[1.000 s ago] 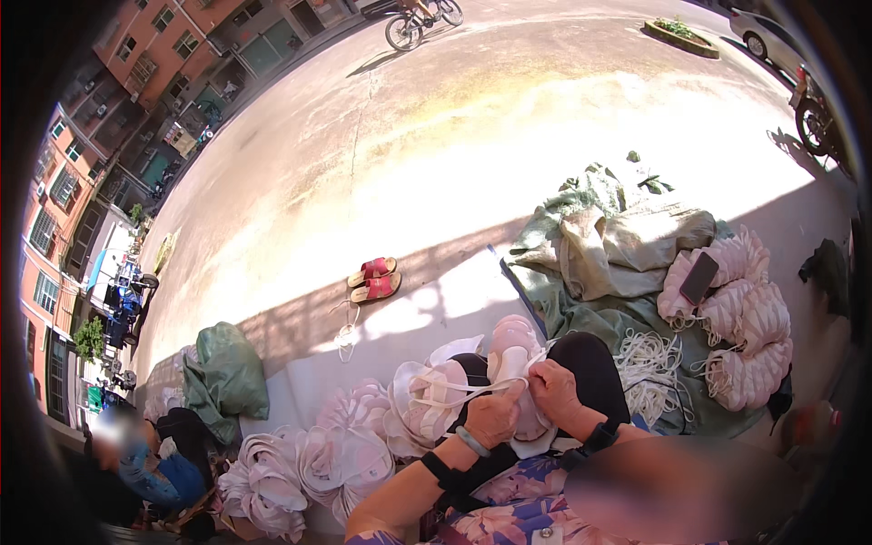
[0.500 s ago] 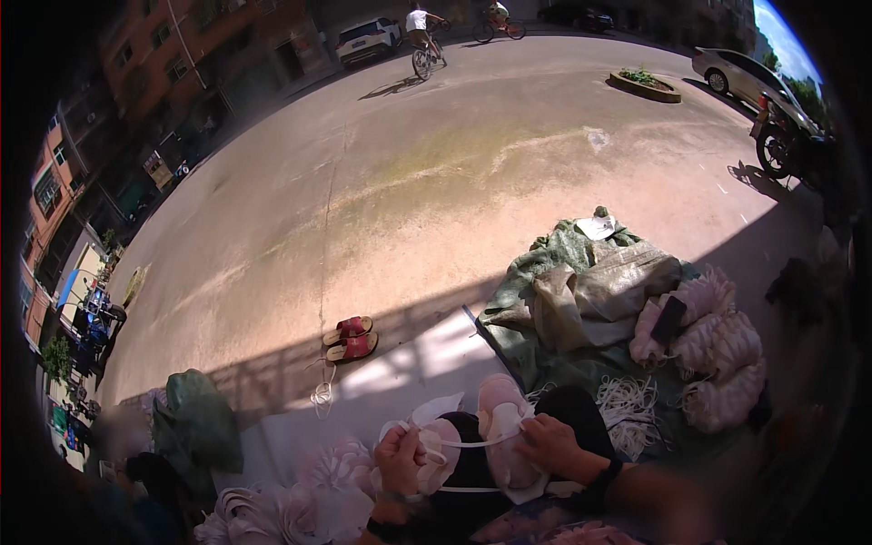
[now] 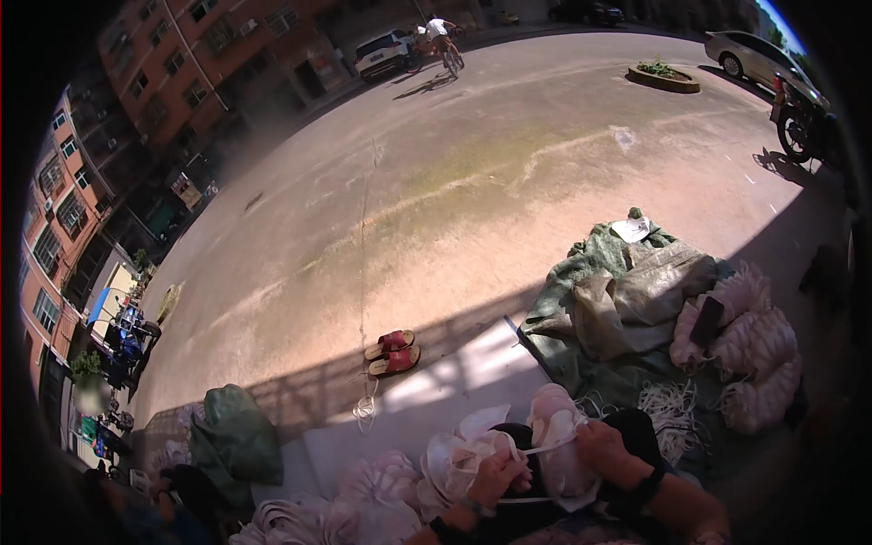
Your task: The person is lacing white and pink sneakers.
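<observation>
A pale pink shoe upper point(image 3: 551, 425) lies across my lap. My right hand point(image 3: 607, 451) grips its right edge with bent fingers. A white shoelace point(image 3: 550, 446) runs from the upper toward my left hand point(image 3: 496, 479), whose closed fingers pinch it. More pink uppers point(image 3: 447, 468) rest just left of that hand, with a larger heap of pale pieces point(image 3: 372, 486) beyond. Loose white laces point(image 3: 670, 420) form a tangled pile to the right of my knee.
Green woven sacking point(image 3: 581, 313) and bundled pink uppers point(image 3: 749, 350) lie at the right. Red sandals point(image 3: 393, 352) stand ahead, near a pale sheet point(image 3: 468, 368). A green sack point(image 3: 236, 436) sits at the left. Farther off are a cyclist point(image 3: 441, 41), parked cars and a planter point(image 3: 664, 78).
The view has turned left, so the scene sits farther right. My left hand has come closer to the upper, and the lace span between my hands is shorter. The cyclist has ridden farther away.
</observation>
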`<state>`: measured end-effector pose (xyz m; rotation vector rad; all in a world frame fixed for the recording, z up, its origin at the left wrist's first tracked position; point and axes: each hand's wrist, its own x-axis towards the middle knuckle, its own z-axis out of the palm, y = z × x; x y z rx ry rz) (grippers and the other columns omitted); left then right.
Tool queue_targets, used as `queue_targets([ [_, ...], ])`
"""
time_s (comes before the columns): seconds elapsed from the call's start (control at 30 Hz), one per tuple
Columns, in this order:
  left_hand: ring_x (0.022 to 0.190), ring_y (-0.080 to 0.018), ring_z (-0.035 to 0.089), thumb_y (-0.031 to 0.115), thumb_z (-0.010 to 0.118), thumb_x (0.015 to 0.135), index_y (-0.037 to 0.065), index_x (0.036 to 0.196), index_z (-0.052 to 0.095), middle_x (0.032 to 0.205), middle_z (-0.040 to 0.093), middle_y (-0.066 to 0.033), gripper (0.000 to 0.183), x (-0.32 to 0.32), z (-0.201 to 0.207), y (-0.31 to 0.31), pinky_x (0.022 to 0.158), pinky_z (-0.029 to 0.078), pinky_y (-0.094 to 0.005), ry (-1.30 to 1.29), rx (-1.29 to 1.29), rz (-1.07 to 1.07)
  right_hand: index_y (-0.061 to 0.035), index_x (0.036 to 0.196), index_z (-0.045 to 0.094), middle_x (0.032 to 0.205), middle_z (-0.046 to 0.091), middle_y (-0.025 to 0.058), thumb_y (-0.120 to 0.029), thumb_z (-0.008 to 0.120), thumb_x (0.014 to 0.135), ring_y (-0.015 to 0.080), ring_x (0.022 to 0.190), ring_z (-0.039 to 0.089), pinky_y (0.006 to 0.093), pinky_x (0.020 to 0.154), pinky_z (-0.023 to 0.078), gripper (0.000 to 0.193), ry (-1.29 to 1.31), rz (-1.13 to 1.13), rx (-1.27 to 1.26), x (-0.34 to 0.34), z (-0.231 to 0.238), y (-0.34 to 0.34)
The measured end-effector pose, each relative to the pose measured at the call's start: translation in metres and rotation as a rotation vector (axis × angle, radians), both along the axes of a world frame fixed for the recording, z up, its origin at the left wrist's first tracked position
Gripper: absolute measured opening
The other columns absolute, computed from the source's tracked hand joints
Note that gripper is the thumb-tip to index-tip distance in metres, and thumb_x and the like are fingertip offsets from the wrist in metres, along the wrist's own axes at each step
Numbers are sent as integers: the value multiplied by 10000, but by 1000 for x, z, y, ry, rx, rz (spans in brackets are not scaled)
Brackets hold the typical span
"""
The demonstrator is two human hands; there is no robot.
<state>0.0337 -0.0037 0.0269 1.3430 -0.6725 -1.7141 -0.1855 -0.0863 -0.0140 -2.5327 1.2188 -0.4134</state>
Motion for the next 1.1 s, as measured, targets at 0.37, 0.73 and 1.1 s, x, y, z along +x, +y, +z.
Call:
queue_targets([
  [0.37,616,-117,613,203,563,872,44,931,562,780,631,-68,170,-24,-10,11,563,510,-224,59,58,-32,-31,787,519,740,566,136,-173,562,778,295,691,580,391,609,474,149,-179,-10,-1,12,16,0],
  [0.73,583,-94,593,141,572,860,26,937,615,772,636,-59,145,-41,-29,9,511,482,-197,-101,-60,253,-38,844,541,786,547,116,-189,562,772,299,777,560,403,674,440,169,-185,-39,29,5,5,9],
  [1.1,463,-57,527,120,536,869,5,857,613,636,583,-23,139,-41,-40,8,411,426,-181,-614,-200,94,-65,810,561,793,539,84,-109,505,750,255,783,543,373,707,400,93,-251,-16,-139,11,15,10],
])
